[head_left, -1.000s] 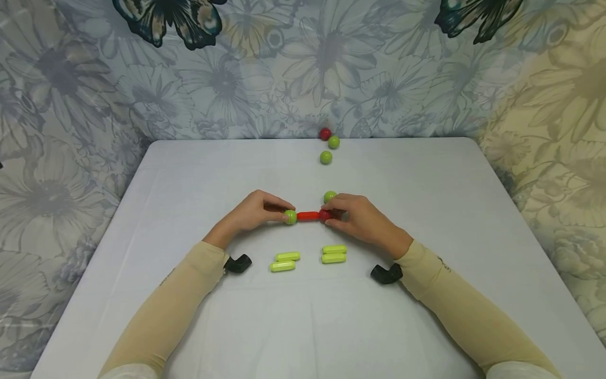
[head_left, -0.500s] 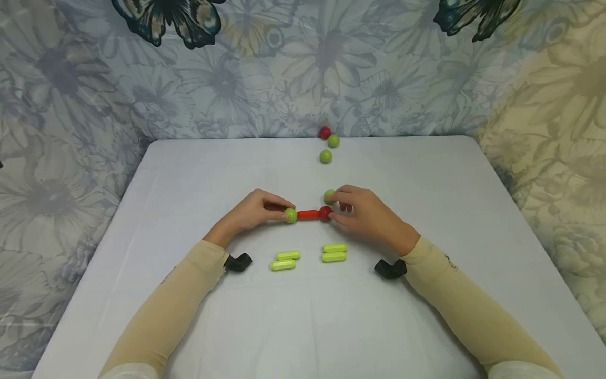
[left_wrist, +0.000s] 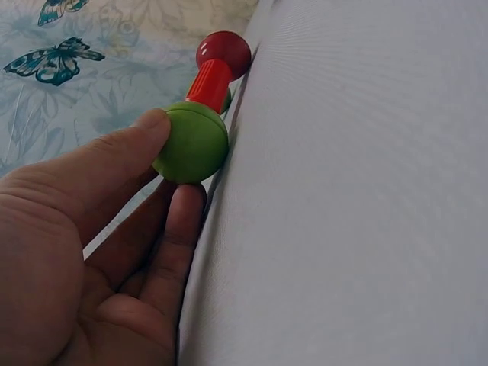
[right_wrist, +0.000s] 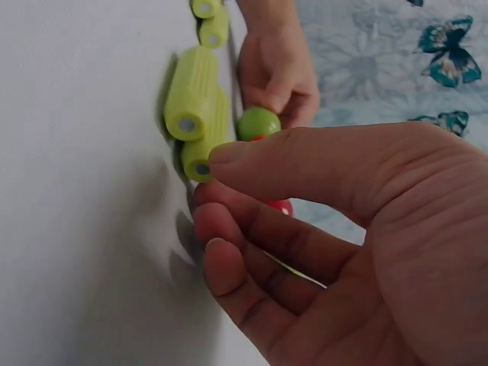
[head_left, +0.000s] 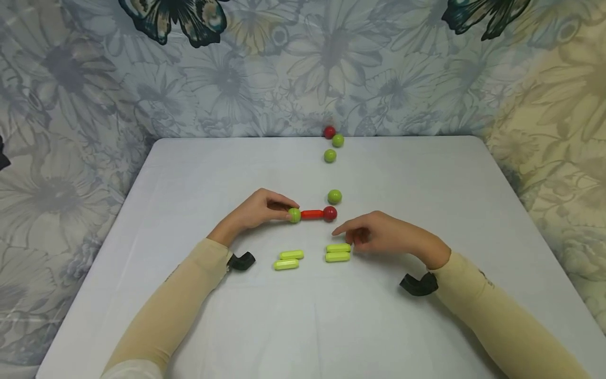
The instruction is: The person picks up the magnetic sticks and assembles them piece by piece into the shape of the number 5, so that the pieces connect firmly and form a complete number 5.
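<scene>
My left hand (head_left: 258,210) pinches a green ball (left_wrist: 192,143) between thumb and fingers. A ribbed red rod (head_left: 312,215) joins that ball to a dark red ball (head_left: 330,213), forming a short bar on the table. My right hand (head_left: 395,234), its fingers loosely bent, hovers beside the right pair of yellow-green rods (head_left: 337,257). In the right wrist view its thumb and fingertips are close to the end of one rod (right_wrist: 204,156), which shows a grey metallic dot; whether they touch it I cannot tell. Nothing is gripped in that hand.
Another pair of yellow-green rods (head_left: 286,265) lies to the left. A loose green ball (head_left: 334,197) sits just behind the red ball. Farther back are two green balls (head_left: 330,155) and a red ball (head_left: 329,132) at the table's back edge, by the patterned wall.
My right hand has let go of the red ball and moved right and toward me, to the right pair of yellow-green rods. The left hand keeps its hold on the green ball.
</scene>
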### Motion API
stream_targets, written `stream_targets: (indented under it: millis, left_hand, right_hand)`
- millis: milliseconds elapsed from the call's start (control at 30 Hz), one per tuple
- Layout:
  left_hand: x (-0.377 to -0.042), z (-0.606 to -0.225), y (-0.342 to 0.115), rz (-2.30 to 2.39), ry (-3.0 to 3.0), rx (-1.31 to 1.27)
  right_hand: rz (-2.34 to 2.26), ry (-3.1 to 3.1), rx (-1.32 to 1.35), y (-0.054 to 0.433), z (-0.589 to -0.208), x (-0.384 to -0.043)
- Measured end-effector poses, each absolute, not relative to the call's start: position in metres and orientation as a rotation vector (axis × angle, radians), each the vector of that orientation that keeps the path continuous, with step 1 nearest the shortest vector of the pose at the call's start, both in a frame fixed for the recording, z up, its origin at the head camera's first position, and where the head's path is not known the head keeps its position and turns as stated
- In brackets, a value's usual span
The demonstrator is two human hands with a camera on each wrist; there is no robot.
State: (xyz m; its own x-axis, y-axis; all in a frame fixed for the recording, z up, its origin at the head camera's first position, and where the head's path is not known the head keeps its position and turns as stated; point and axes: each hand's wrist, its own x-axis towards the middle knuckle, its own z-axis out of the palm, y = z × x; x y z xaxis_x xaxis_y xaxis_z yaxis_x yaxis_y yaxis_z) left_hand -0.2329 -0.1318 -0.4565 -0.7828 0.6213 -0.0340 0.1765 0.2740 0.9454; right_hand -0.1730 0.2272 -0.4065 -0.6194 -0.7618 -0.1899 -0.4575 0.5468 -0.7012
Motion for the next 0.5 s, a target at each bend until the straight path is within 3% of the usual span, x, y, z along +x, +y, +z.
stream_targets:
  millis: [500]
  left_hand:
    - [-0.231,-0.455,-0.131,1.536,2.142,0.710]
  right_hand:
    - [-0.825,2.238,-1.041,0.212,-0.418,-0.173]
